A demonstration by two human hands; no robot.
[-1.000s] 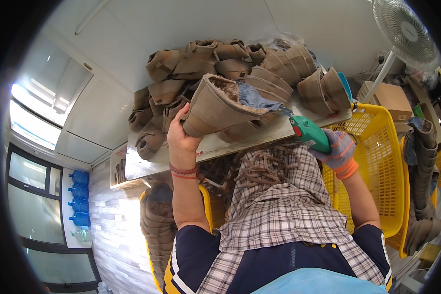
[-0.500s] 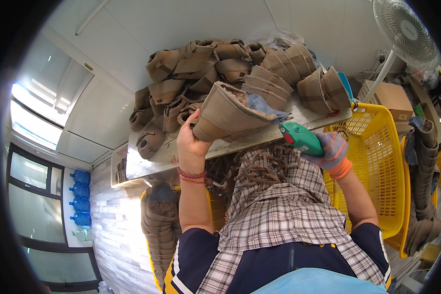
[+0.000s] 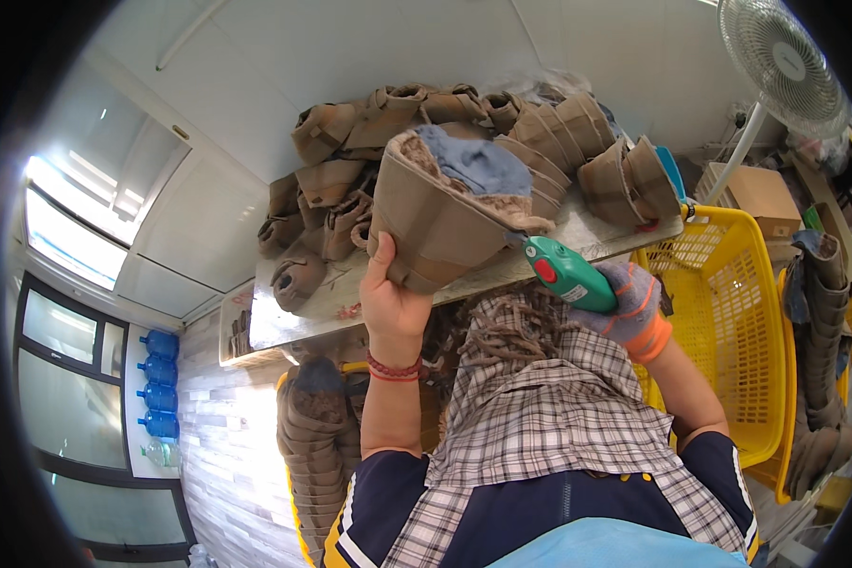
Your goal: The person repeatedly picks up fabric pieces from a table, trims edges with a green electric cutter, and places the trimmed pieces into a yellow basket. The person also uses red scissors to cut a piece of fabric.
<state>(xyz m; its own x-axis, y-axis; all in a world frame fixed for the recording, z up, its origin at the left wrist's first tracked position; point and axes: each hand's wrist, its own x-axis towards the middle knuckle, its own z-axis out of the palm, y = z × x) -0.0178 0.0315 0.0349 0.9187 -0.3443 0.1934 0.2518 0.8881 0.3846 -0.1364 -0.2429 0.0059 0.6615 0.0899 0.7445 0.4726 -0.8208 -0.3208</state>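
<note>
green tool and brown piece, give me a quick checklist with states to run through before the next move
1. Left hand gripping brown piece: ok
2. Right hand around green tool: ok
3. Gloves on both hands: not ok, left is bare
4. Tool tip near the piece's edge: ok; actual contact, cannot tell
5. Tool switched on: cannot tell

Likely workshop — power tool [image 3: 574, 278], stacked workpieces [image 3: 563, 128]
</note>
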